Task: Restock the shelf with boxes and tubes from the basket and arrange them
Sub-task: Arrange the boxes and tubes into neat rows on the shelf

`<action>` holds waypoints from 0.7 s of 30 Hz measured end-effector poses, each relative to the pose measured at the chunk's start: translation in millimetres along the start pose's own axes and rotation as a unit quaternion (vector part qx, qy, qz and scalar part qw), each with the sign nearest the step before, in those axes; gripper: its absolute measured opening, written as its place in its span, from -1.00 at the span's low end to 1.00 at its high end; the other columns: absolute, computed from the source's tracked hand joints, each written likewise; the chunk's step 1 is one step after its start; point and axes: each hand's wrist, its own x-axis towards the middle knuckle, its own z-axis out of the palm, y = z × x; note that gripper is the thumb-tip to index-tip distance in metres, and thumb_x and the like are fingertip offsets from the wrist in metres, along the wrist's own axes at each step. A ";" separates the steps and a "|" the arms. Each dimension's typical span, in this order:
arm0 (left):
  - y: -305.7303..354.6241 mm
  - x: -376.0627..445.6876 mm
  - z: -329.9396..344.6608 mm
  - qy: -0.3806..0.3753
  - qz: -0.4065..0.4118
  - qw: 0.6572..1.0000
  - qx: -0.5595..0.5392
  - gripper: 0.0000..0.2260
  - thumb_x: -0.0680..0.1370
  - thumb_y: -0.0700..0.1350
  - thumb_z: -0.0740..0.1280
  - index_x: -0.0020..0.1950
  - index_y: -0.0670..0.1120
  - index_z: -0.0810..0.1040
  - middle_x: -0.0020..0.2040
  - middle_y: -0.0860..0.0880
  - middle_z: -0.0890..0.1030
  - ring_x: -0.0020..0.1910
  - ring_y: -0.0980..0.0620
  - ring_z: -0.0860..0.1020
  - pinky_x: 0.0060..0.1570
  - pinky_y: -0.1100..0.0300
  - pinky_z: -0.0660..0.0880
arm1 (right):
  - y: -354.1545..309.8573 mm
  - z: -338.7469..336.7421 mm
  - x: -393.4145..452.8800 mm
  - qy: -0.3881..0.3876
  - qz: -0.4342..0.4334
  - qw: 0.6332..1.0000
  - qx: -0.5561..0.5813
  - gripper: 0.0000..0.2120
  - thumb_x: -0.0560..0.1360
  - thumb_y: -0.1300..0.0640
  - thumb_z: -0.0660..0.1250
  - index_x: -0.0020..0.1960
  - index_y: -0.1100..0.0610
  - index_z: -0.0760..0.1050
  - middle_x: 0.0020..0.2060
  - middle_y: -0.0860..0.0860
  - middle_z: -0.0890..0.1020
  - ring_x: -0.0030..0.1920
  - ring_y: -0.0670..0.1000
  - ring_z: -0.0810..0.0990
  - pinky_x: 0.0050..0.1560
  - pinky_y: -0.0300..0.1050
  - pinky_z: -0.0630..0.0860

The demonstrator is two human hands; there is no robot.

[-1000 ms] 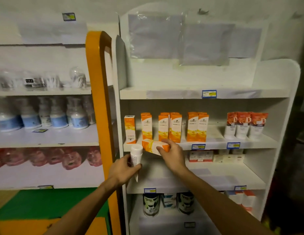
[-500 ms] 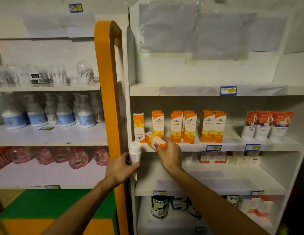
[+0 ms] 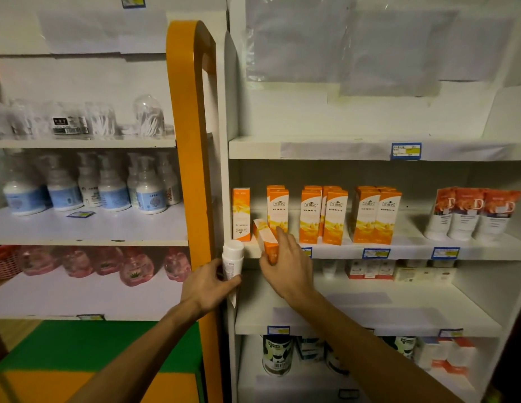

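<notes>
Head view: white shelf unit (image 3: 369,251) with an orange side post (image 3: 192,141) on its left; neither the basket nor its remaining stock is visible.
Step in hand: by judgement, seating one orange box (image 3: 266,238) into the row on the middle shelf.
Right hand (image 3: 288,266): fingers curled round the near end of the orange box; index finger extended along its right side.
Orange box position: tilted, far end resting on the shelf between a lone upright box (image 3: 241,213) at the left end and the next upright box (image 3: 278,210); near end overhanging the shelf lip.
Left hand (image 3: 208,287): gripping a white tube (image 3: 232,261), cap upward, held just below the shelf's left front corner and beside the post.
Row status: orange cartons (image 3: 334,216) stand upright in pairs to the right; red-and-white tubes (image 3: 474,213) stand at the far right.
Risk 1: the tilted box touches or nearly touches both neighbours; raising it upright in the narrow gap could topple either one.
Risk 2: the overhanging near end could slide off the lip if the grip loosens before the base sits flat.
Risk 3: the white tube sits close under the working corner; an upward drift could strike the shelf edge or the lone box.
</notes>
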 end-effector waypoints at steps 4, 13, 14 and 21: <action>0.0 1.7 4.3 -0.005 0.002 1.000 -0.005 -0.49 0.46 0.26 0.40 0.31 0.04 0.52 0.12 0.07 0.68 -0.06 0.15 0.64 -0.12 0.18 0.64 | 13.6 0.7 -9.7 0.021 -0.034 0.999 0.017 -0.45 0.54 -0.06 0.36 0.48 0.01 0.29 0.34 -0.04 0.46 0.28 0.01 0.50 0.19 0.01 0.55; 2.8 7.1 1.8 -0.019 0.000 1.000 -0.012 -0.49 0.46 0.25 0.40 0.32 0.02 0.52 0.14 0.05 0.67 -0.06 0.14 0.64 -0.15 0.22 0.63 | -2.3 18.1 15.7 0.032 0.012 0.999 0.015 -0.54 0.58 0.05 0.34 0.45 0.03 0.37 0.35 -0.03 0.47 0.28 0.03 0.52 0.20 -0.07 0.55; 2.8 7.2 1.1 -0.022 0.000 1.000 -0.012 -0.49 0.47 0.24 0.40 0.33 0.01 0.52 0.15 0.05 0.67 -0.05 0.14 0.64 -0.17 0.24 0.62 | -3.5 20.1 16.9 0.030 0.020 0.999 0.034 -0.53 0.57 0.07 0.35 0.45 0.03 0.37 0.35 -0.02 0.48 0.29 0.03 0.53 0.22 -0.04 0.55; 19.3 9.1 4.6 -0.081 0.003 0.992 -0.094 -0.56 0.55 0.06 0.40 0.39 -0.05 0.45 0.22 -0.03 0.61 0.10 0.00 0.60 0.09 0.05 0.61 | 32.9 2.6 -4.3 0.028 -0.001 0.997 0.075 -0.73 0.57 0.08 0.33 0.27 0.02 0.52 0.17 -0.06 0.58 0.06 -0.05 0.60 0.06 -0.16 0.57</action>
